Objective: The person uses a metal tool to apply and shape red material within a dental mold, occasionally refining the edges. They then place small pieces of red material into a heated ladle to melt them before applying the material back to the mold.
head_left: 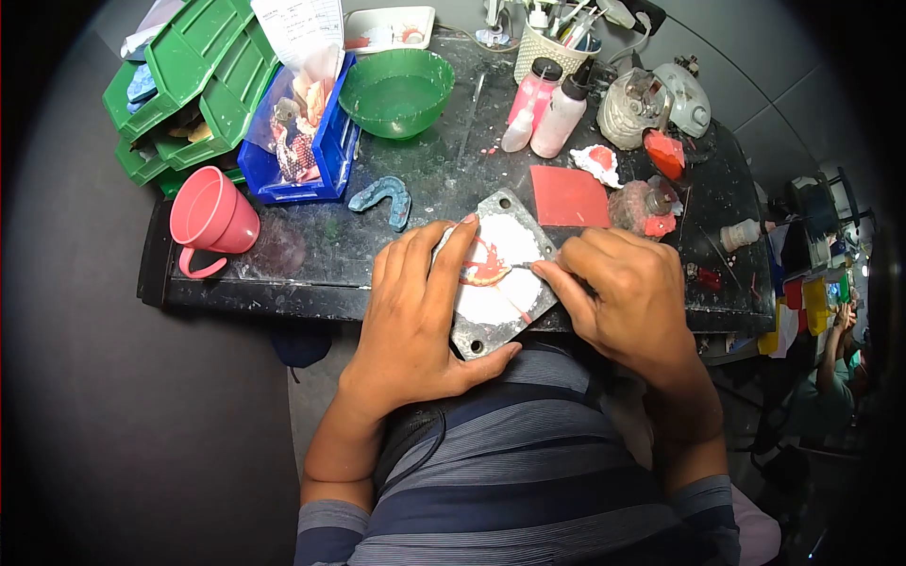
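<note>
A grey metal dental flask half (522,217) lies tilted at the bench's front edge, near my lap. White plaster (479,304) fills it, with pink wax (487,257) in a curved patch in the middle. My left hand (406,325) grips the flask from the left, fingers over its upper side and thumb along the lower corner. Pinched in my right hand (625,294) is a thin metal carving tool (521,265), its tip at the wax. My fingers hide most of its handle.
A blue horseshoe-shaped piece (385,200) lies beyond my left hand. Further left stand a pink mug (215,212), a blue bin (323,174) and a green bowl (396,94). A pink wax sheet (569,196), bottles (559,118) and a glass jar (628,108) are behind my right hand. Another person (830,377) is far right.
</note>
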The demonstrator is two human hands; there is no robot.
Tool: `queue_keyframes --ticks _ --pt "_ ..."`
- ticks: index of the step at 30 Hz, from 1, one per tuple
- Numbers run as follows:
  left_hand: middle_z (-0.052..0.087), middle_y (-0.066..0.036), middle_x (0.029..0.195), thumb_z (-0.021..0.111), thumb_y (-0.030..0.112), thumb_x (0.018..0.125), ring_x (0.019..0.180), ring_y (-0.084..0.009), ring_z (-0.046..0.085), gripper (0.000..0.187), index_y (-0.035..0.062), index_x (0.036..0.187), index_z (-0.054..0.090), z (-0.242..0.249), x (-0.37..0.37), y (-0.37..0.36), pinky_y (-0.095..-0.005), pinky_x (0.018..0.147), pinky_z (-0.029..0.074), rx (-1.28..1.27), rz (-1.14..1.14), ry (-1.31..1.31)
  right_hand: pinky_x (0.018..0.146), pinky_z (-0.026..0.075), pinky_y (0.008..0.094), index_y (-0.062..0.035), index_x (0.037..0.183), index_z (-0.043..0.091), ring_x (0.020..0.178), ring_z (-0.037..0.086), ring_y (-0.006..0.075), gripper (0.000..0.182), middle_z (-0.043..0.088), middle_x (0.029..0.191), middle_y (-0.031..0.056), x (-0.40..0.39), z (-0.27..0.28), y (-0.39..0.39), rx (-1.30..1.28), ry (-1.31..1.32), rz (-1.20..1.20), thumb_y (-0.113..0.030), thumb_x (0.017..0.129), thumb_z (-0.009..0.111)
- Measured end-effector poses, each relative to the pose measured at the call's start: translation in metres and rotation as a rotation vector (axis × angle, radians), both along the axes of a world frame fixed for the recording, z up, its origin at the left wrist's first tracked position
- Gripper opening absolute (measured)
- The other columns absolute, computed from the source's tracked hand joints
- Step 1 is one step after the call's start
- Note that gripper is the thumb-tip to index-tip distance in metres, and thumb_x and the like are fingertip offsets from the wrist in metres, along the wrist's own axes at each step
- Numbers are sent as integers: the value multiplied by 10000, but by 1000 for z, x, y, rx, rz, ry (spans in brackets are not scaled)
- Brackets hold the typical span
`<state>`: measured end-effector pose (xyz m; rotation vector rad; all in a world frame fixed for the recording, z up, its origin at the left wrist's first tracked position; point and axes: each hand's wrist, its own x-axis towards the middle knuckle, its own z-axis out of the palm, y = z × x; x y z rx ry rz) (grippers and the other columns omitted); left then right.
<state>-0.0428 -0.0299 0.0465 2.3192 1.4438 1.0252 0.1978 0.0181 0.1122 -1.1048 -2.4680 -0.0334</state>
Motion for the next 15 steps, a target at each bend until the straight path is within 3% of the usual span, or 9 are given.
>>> queue_keyframes --ticks 8,15 --pt "556 -272 1451 915 553 747 1334 -463 539 1158 -42 1625 452 -1 0 1 -561 1138 406 39 -23 16 592 524 452 -90 845 705 696 702 296 227 657 761 78 -2 1 3 22 -71 16 -249 961 819" --pt "581 -250 1506 955 515 696 1380 -459 549 1169 -33 1611 478 0 0 1 -550 1187 385 8 1 4 574 474 446 -66 778 650 640 646 318 300 619 706 101 -2 6 3 13 -15 37 -200 926 874"
